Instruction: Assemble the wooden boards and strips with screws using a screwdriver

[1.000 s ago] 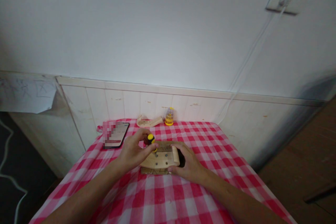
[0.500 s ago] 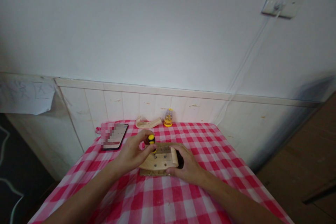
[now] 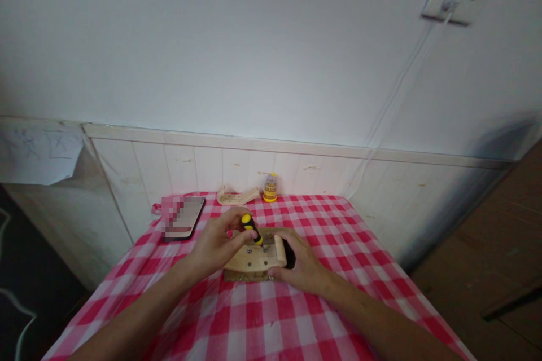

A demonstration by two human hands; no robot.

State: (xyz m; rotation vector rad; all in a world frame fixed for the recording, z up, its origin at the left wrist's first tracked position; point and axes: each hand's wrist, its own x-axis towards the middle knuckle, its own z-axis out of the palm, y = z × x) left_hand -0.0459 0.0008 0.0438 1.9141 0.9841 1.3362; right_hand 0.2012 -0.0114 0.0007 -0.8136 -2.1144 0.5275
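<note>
My left hand [image 3: 224, 240] is closed on a yellow-and-black screwdriver [image 3: 249, 227]. The tool is tilted, its tip at the far right screw of a pale curved wooden piece [image 3: 241, 260]. Several dark screws show in that piece. My right hand [image 3: 298, 262] wraps round its right end, thumb in front and fingers behind, by a raised wooden lip [image 3: 280, 251]. Between the right palm and the lip is something black, mostly hidden. Under the wooden piece lies a brown flat board or package [image 3: 243, 276].
A phone [image 3: 186, 220] lies at the table's left. At the back are another curved wooden piece [image 3: 239, 197] and a small yellow-based container [image 3: 270, 189]. A red-and-white checked cloth [image 3: 254, 321] covers the table. The wall [image 3: 271, 67] rises right behind; a cable runs down from a socket [image 3: 455, 0].
The screwdriver has moved right, from the far left screw to the far right one, and now leans more. My right hand keeps its hold on the wooden piece.
</note>
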